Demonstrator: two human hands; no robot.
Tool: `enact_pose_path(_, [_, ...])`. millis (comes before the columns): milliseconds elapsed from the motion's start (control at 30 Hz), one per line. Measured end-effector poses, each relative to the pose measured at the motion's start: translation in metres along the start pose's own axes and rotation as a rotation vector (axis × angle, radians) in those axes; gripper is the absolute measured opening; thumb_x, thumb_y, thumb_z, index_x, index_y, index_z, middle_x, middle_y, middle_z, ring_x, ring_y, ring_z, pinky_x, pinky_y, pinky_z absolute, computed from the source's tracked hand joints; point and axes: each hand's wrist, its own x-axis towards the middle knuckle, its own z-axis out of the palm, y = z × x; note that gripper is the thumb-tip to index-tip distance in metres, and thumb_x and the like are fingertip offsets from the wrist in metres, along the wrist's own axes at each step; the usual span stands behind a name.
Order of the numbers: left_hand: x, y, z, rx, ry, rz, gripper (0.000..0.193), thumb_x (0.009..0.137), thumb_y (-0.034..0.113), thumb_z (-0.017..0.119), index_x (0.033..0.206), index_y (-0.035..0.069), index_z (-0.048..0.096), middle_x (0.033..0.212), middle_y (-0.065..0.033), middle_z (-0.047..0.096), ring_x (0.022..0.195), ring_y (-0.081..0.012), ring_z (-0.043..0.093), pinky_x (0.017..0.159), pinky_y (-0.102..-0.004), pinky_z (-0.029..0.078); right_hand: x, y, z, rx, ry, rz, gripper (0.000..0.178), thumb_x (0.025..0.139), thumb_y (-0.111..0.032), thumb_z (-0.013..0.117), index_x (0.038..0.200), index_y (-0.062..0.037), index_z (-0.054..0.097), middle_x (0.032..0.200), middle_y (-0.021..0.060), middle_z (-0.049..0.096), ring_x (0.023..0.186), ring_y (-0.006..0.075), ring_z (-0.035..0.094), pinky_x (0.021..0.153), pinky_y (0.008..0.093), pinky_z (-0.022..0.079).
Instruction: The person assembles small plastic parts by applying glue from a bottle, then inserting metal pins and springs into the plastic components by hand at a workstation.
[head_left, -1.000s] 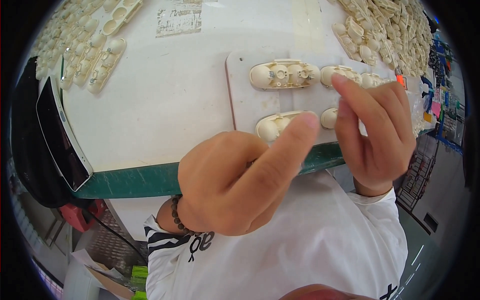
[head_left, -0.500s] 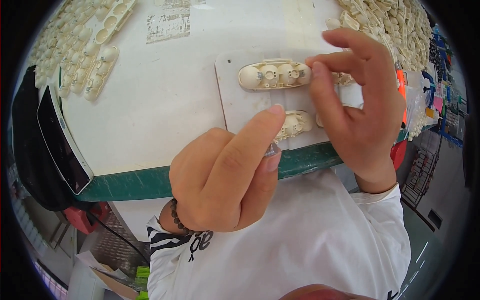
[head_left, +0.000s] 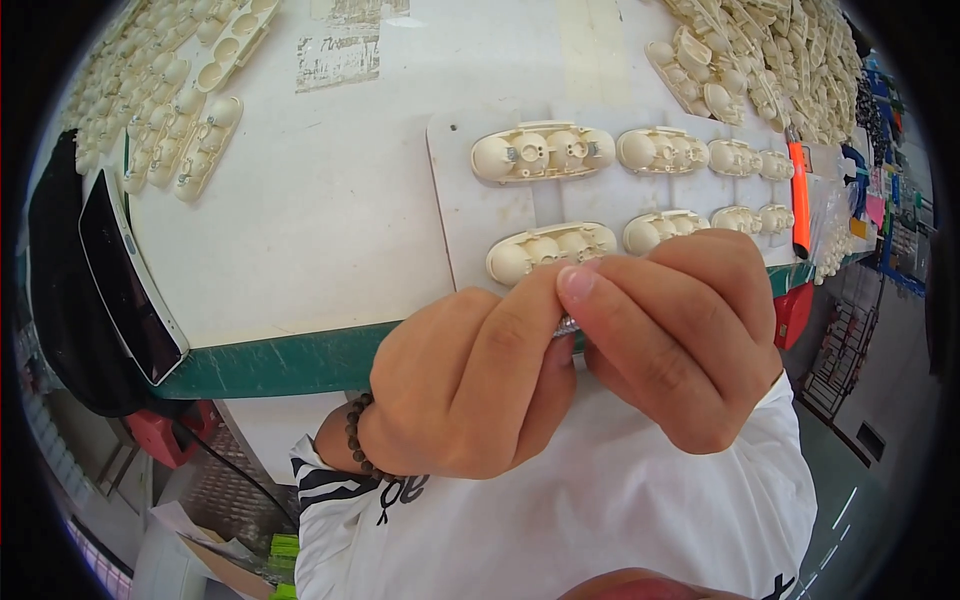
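Observation:
Both hands meet above the table's front edge. Between thumb and forefinger, my left hand (head_left: 465, 385) pinches small silvery metal pieces (head_left: 566, 326), mostly covered by the fingers; their exact kind cannot be made out. The fingers of my right hand (head_left: 690, 340) are closed, their tips touching the left fingertips; whatever is in them is hidden. Behind the hands, a white board (head_left: 460, 215) carries two rows of cream plastic housings with rounded cups. The far-left housing (head_left: 543, 152) shows small metal pieces set in it. The near-left housing (head_left: 550, 250) is partly covered by my hands.
Cream housings are piled at the far right (head_left: 770, 60), with more laid out at the far left (head_left: 210, 145). An orange-handled tool (head_left: 800, 200) lies right of the board. A phone-like device (head_left: 130, 280) leans by the left edge. Green edging (head_left: 280, 365) borders the table.
My right hand has left the far-left housing and come down toward me to meet the left fingertips. My left hand has shifted slightly right. More of the board's housings show now.

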Motion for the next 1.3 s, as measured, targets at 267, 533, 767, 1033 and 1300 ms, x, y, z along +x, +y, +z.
enact_pose_path(267, [-0.005, -0.001, 0.016, -0.071, 0.076, 0.064, 0.026, 0.074, -0.005, 0.062, 0.098, -0.015, 0.059, 0.081, -0.0171, 0.063, 0.051, -0.0212, 0.053, 0.042, -0.0303, 0.042, -0.003, -0.002, -0.007, -0.092, 0.005, -0.065, 0.041, 0.051, -0.012, 0.07, 0.089, 0.0024, 0.07, 0.071, 0.0062, 0.061, 0.062, 0.0163, 0.046, 0.044, 0.0269, 0.031])
enact_pose_path(533, [0.003, 0.012, -0.001, -0.06, -0.049, 0.049, 0.026, 0.075, -0.004, 0.062, 0.1, -0.013, 0.06, 0.082, -0.0161, 0.064, 0.051, -0.0213, 0.052, 0.043, -0.0309, 0.043, 0.002, 0.014, -0.036, -0.133, -0.06, -0.016, 0.03, 0.058, 0.003, 0.072, 0.088, 0.0037, 0.067, 0.067, 0.0056, 0.058, 0.058, 0.0185, 0.044, 0.049, 0.0293, 0.033])
enact_pose_path(767, [-0.015, -0.01, -0.008, -0.056, 0.097, -0.162, 0.016, 0.089, 0.002, 0.052, 0.097, -0.009, 0.061, 0.088, -0.0139, 0.066, 0.049, -0.0168, 0.046, 0.045, -0.0273, 0.038, -0.003, 0.051, -0.035, -0.232, -0.252, 0.201, 0.029, 0.066, 0.008, 0.069, 0.094, 0.0009, 0.067, 0.072, 0.0069, 0.058, 0.065, 0.0219, 0.049, 0.056, 0.0316, 0.04])
enact_pose_path(1033, [-0.011, -0.009, -0.009, -0.035, 0.085, -0.145, 0.016, 0.089, 0.001, 0.053, 0.099, -0.008, 0.061, 0.091, -0.0126, 0.066, 0.049, -0.016, 0.044, 0.044, -0.0272, 0.037, -0.003, 0.047, -0.038, -0.225, -0.283, 0.259, 0.033, 0.068, 0.008, 0.068, 0.1, -0.0001, 0.068, 0.073, 0.0067, 0.058, 0.067, 0.0213, 0.05, 0.057, 0.031, 0.04])
enact_pose_path(1300, [0.002, -0.002, -0.008, 0.05, -0.151, 0.109, 0.027, 0.083, -0.001, 0.055, 0.108, -0.009, 0.061, 0.084, -0.0127, 0.067, 0.05, -0.0164, 0.04, 0.045, -0.0287, 0.032, -0.006, 0.034, -0.041, -0.108, -0.205, 0.256, 0.033, 0.069, 0.009, 0.068, 0.101, 0.001, 0.067, 0.08, 0.0099, 0.064, 0.068, 0.024, 0.056, 0.063, 0.0293, 0.044])
